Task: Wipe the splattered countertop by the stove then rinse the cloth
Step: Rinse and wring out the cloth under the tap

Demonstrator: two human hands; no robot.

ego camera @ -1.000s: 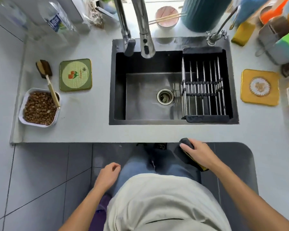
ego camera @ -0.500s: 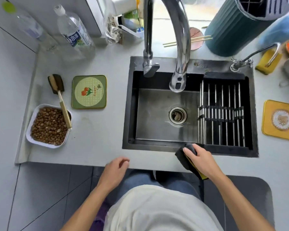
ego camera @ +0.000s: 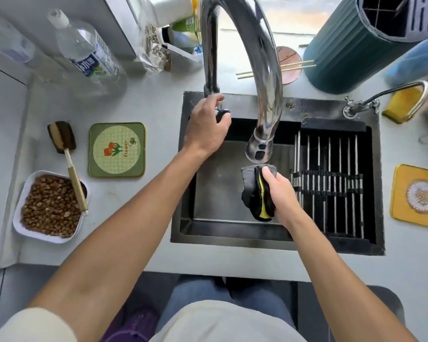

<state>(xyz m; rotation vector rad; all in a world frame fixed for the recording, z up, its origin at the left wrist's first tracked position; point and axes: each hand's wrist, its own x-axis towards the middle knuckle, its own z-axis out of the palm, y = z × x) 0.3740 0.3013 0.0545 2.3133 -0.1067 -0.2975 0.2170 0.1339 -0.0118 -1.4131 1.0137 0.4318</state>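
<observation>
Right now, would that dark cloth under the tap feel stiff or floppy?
Probably floppy: the cloth folds and droops below the right hand gripping it. Likely light, since one hand holds it bunched. Once wet, it may get heavier.

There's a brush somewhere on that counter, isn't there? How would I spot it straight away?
Start at the sink and look left, past the green coaster, towards the counter's left edge. There a white tray of brown pellets sits, and the brush leans on its rim, dark head resting on the counter behind it. It is the only long, wooden-handled thing on that side.
</observation>
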